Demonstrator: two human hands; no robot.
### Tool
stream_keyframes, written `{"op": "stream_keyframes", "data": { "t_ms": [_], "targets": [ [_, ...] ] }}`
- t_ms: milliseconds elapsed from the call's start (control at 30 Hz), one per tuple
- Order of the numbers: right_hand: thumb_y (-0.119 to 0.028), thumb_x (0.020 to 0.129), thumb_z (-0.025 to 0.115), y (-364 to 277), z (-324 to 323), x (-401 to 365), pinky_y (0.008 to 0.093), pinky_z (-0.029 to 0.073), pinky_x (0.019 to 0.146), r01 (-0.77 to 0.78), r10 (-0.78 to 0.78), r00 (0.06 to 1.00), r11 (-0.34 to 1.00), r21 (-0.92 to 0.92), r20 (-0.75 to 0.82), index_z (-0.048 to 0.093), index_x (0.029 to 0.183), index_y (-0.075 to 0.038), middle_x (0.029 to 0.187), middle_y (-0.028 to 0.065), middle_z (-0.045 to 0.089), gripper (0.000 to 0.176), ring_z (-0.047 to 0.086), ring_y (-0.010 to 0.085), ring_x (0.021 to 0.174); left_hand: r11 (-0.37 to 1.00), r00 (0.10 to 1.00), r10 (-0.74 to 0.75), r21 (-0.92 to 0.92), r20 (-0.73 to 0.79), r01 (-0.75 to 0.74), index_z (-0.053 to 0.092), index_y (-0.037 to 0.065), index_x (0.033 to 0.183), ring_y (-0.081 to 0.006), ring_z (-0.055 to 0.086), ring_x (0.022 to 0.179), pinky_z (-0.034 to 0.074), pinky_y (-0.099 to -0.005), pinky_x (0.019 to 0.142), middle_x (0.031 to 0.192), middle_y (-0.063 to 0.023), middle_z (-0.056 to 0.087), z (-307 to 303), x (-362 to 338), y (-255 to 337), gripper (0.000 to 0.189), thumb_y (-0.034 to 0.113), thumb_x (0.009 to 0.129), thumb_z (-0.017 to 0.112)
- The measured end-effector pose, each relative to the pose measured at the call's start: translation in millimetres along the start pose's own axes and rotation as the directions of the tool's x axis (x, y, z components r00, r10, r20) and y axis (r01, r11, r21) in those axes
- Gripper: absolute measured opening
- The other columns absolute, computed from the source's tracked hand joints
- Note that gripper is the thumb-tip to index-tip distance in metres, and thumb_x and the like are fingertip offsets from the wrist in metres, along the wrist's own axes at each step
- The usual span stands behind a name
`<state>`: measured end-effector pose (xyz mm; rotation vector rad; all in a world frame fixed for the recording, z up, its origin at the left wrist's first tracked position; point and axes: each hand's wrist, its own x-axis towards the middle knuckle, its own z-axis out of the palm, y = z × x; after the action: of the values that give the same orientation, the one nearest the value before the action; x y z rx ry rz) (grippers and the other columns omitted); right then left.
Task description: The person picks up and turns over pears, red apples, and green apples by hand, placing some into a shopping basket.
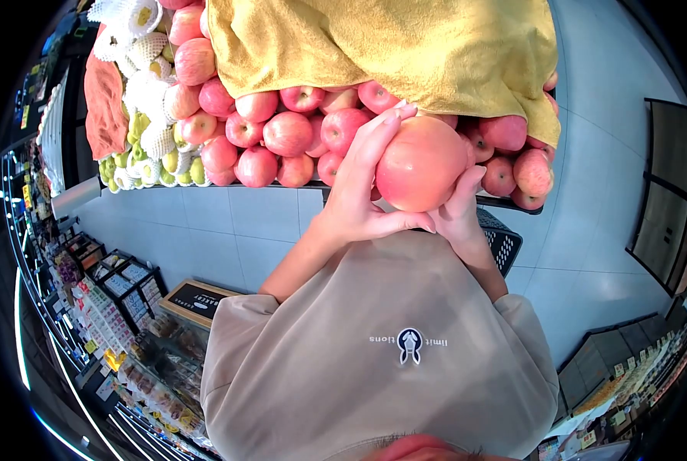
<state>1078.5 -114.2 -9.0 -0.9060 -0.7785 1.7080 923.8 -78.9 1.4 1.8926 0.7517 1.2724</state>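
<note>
Between my two hands, in front of my chest, is a large pinkish-red apple (420, 163). My left hand (356, 188) curves around its left side, with the fingers reaching over the top and the thumb beneath it. On its lower right side, my right hand (462, 206) presses against it, and most of those fingers are hidden behind the fruit. Beyond my hands lies a pile of red apples (288, 134). A yellow cloth (374, 46) covers the far part of the pile.
Left of the apples are pale green fruits (137, 127) in white foam nets (145, 94), beside an orange cloth (105, 100). A black perforated basket (503, 247) shows past my right forearm. Store shelves (113, 323) line the left, and tiled floor (259, 223) surrounds the stand.
</note>
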Motion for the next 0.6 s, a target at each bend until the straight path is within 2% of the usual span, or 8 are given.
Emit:
{"op": "stream_keyframes", "data": {
  "t_ms": [67,167,233,267,333,467,567,600],
  "targets": [
    [-0.085,0.081,0.032,2.7,-1.3,-0.4,0.0426,0.044,0.106,-0.07,0.07,0.998,0.997,0.022,-0.003,0.019,0.15,-0.005,0.145,0.0153,0.039,0.106,0.048,0.0287,0.131,1.0,1.0,0.006,0.014,-0.018,-0.006,0.032,-0.001,0.148,-0.0404,0.045,0.134,0.036,-0.049,0.11,0.143,-0.026,0.045,-2.1,4.0,4.3,0.108,0.037,0.065,0.09],
    [-0.082,0.082,0.039,2.9,-1.4,5.7,0.0436,0.043,0.106,0.073,-0.075,0.997,0.991,-0.11,-0.019,0.017,0.151,-0.003,0.144,0.0167,0.04,0.107,0.049,0.0295,0.129,0.994,1.0,0.028,0.107,-0.01,-0.027,0.038,-0.003,0.144,-0.0391,0.052,0.128,0.04,-0.0476,0.108,0.14,-0.0262,0.05,-7.4,7.5,7.3,0.102,0.035,0.065,0.09],
    [-0.078,0.085,0.044,-8.0,4.4,13.6,0.0361,0.043,0.103,0.349,-0.37,0.929,0.887,-0.303,-0.012,0.025,0.148,0.005,0.137,0.0194,0.047,0.106,0.048,0.0256,0.127,0.988,0.999,0.043,0.146,-0.004,-0.042,0.041,-0.004,0.143,-0.038,0.056,0.124,0.041,-0.0471,0.107,0.138,-0.0263,0.052,-8.5,6.6,3.0,0.101,0.034,0.064,0.09],
    [-0.078,0.085,0.044,-2.6,1.5,17.4,0.0361,0.043,0.103,0.349,-0.369,0.929,0.887,-0.303,-0.01,0.025,0.148,0.005,0.137,0.0194,0.047,0.106,0.048,0.0256,0.127,0.988,0.999,0.043,0.147,-0.006,-0.042,0.041,-0.004,0.143,-0.038,0.056,0.124,0.041,-0.0471,0.107,0.138,-0.0263,0.052,-7.5,6.7,3.4,0.101,0.034,0.064,0.09],
    [-0.075,0.078,0.059,8.9,-2.2,23.9,0.0391,0.046,0.102,0.66,-0.652,0.75,0.728,-0.189,0.11,0.023,0.148,0.005,0.138,0.0213,0.046,0.113,0.051,0.0278,0.124,0.986,0.996,0.081,0.142,0.025,-0.084,0.041,-0.005,0.143,-0.0383,0.055,0.125,0.04,-0.0486,0.107,0.138,-0.0255,0.052,-4.4,8.0,5.2,0.097,0.032,0.066,0.088],
    [-0.072,0.071,0.068,-3.7,7.7,15.2,0.0407,0.047,0.101,0.58,-0.581,0.813,0.805,-0.12,0.035,0.026,0.147,0.005,0.136,0.0221,0.047,0.116,0.054,0.0279,0.121,0.986,0.998,0.043,0.158,0.052,-0.051,0.043,-0.005,0.142,-0.0382,0.054,0.126,0.04,-0.0502,0.107,0.138,-0.0246,0.053,-4.6,11.8,11.8,0.093,0.034,0.069,0.085],
    [-0.073,0.08,0.059,-8.6,3.6,9.8,0.0391,0.049,0.099,0.307,-0.306,0.952,0.951,-0.039,0.028,0.033,0.145,0.002,0.134,0.0191,0.05,0.102,0.055,0.0263,0.121,0.978,0.997,0.04,0.202,0.068,-0.053,0.045,-0.005,0.14,-0.0371,0.053,0.128,0.04,-0.0517,0.107,0.138,-0.0224,0.054,-1.6,10.2,11.2,0.086,0.034,0.073,0.081],
    [-0.072,0.085,0.052,-2.8,0.5,10.7,0.0384,0.049,0.099,0.073,-0.065,0.997,0.928,0.364,-0.032,0.036,0.144,0.0,0.135,0.0167,0.051,0.094,0.055,0.0246,0.122,0.948,0.991,0.084,0.297,0.103,-0.111,0.046,-0.005,0.139,-0.0365,0.052,0.128,0.04,-0.0516,0.107,0.138,-0.0213,0.053,-0.5,9.2,9.2,0.083,0.033,0.073,0.08]
  ]
}}
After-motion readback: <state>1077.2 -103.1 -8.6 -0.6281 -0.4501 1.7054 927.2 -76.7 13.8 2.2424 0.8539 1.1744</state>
